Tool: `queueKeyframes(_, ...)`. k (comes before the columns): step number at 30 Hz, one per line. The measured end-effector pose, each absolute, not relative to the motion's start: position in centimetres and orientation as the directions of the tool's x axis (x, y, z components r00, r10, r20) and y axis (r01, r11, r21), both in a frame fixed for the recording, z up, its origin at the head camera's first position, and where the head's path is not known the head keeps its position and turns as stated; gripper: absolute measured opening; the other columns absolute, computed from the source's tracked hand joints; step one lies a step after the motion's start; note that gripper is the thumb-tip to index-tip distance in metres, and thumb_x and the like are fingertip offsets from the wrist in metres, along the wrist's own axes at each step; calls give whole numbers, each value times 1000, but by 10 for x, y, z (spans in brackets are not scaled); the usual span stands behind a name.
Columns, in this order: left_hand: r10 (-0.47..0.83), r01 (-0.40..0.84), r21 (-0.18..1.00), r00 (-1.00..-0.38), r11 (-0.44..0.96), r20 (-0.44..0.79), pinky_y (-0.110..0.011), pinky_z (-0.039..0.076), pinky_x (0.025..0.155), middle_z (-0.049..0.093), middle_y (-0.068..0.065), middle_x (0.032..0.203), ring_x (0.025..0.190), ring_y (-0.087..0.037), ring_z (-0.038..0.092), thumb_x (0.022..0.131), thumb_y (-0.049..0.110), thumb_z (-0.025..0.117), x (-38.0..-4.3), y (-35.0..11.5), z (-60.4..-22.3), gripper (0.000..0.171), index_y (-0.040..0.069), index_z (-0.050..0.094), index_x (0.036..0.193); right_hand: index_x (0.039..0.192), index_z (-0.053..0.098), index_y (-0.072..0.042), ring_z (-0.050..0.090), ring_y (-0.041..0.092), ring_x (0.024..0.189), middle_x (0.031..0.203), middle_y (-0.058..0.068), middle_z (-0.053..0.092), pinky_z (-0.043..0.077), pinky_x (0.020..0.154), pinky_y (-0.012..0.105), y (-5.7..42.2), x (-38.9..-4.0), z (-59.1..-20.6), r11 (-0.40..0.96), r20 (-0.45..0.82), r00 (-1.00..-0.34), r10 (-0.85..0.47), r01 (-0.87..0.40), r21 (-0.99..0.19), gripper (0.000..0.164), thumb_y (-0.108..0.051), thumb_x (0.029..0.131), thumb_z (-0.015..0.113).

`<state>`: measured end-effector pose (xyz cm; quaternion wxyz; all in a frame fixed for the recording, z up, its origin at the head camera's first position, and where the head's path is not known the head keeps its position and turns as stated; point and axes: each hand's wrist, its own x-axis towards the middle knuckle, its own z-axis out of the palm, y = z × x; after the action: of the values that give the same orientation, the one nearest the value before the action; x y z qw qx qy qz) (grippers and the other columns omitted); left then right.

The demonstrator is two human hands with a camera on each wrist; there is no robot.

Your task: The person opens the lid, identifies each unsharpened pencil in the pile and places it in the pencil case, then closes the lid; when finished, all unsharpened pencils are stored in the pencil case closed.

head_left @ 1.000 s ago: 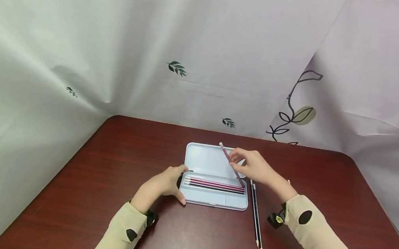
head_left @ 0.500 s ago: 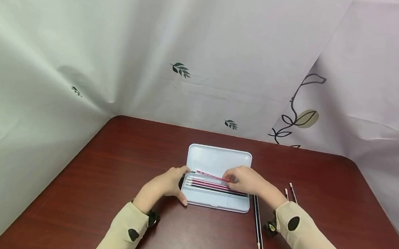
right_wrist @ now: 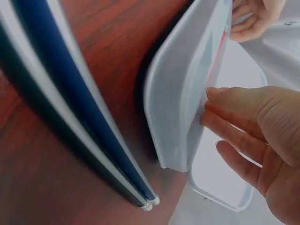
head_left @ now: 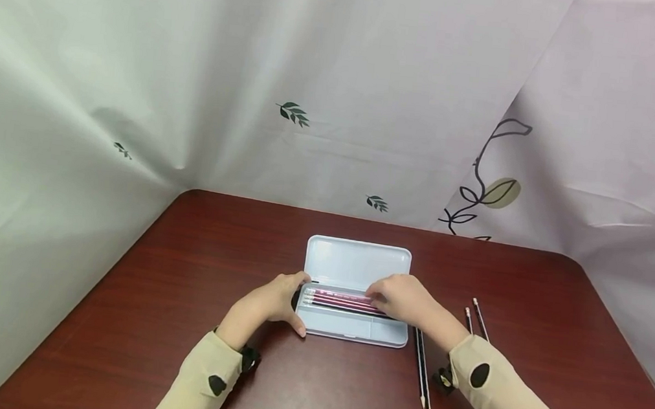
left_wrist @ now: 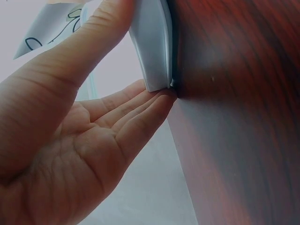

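Working surface: resting everything on the dark red tabletop [head_left: 177,321], which gives the flat case a firm base while I handle what lies inside it.
Backdrop: pale cloth with leaf prints [head_left: 291,113] hangs behind the tabletop; I touch none of it.
Pencil case: the light blue pencil case [head_left: 346,328] lies open near the middle, lid [head_left: 357,262] folded back flat away from me, so the tray faces up and I can reach in from above.
Left hand: my left hand [head_left: 266,306] braces the case's left end, thumb along the front corner and straight fingers against its side; the grip is relaxed, pressing rather than clasping, which should keep the case from sliding.
Right hand: my right hand [head_left: 407,301] lies over the right part of the tray, fingertips on the pencils; whether it pinches one, I cannot tell.
Pencils in tray: pink and black pencils [head_left: 333,300] lie side by side lengthwise, eraser ends to the left.
Loose pencils: two dark pencils [head_left: 422,375] lie just right of the case; two more [head_left: 476,315] lie further right.
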<state>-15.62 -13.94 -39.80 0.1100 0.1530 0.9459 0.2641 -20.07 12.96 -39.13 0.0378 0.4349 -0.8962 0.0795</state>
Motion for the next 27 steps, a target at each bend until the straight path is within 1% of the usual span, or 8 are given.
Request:
queueKeyframes(5, 347, 232, 535, -930, 812, -124, -40, 44, 92, 59, -15, 113, 105, -25, 55, 47, 29, 94, -156, -139, -398, 88, 1, 50, 117, 92, 74, -16, 64, 7, 75, 87, -6, 71, 51, 65, 27, 139, -199, -385, 628, 150, -656, -740, -753, -197, 13, -16, 80, 72)
queueKeyframes(6, 330, 206, 542, -933, 815, -142, -41, 44, 93, 60, -15, 113, 105, -26, 55, 46, 24, 94, -153, -136, -391, 86, 1, 50, 116, 93, 74, -16, 63, 6, 75, 87, -7, 71, 51, 64, 26, 142, -198, -384, 630, 150, -663, -733, -745, -218, 13, -16, 80, 72)
queueKeyframes(7, 327, 203, 541, -934, 816, -143, -41, 44, 93, 60, -15, 113, 106, -25, 55, 46, 24, 94, -154, -136, -392, 86, 1, 50, 116, 93, 74, -15, 62, 4, 73, 87, -7, 71, 50, 63, 25, 146, -198, -384, 633, 145, -672, -726, -736, -241, 13, -16, 80, 71)
queueKeyframes(12, 309, 190, 518, -939, 834, -153, -40, 44, 93, 59, -12, 113, 107, -25, 54, 44, 26, 94, -154, -135, -392, 88, 3, 51, 117, 96, 73, -14, 56, 0, 67, 88, -7, 70, 48, 60, 21, 170, -198, -382, 636, 129, -713, -689, -681, -363, 15, -15, 82, 70)
queueKeyframes(19, 313, 195, 515, -938, 834, -151, -41, 43, 93, 59, -12, 114, 107, -25, 54, 44, 26, 94, -155, -135, -393, 88, 4, 51, 118, 99, 70, -9, 63, 4, 77, 86, -6, 70, 53, 67, 27, 213, -192, -387, 612, 121, -760, -638, -596, -520, 19, -11, 80, 72)
queueKeyframes(23, 304, 179, 515, -938, 838, -168, -41, 43, 94, 59, -13, 117, 109, -25, 54, 45, 27, 94, -156, -135, -393, 89, 4, 50, 119, 99, 69, -8, 63, 4, 77, 86, -3, 70, 53, 65, 25, 236, -187, -390, 609, 114, -778, -618, -565, -557, 20, -11, 80, 72)
queueKeyframes(27, 299, 175, 514, -939, 840, -169, -41, 43, 94, 59, -13, 117, 109, -25, 54, 45, 27, 94, -155, -134, -394, 89, 4, 50, 119, 98, 69, -8, 62, 0, 76, 85, -2, 70, 51, 62, 23, 258, -179, -392, 628, 148, -787, -599, -576, -524, 20, -13, 79, 74)
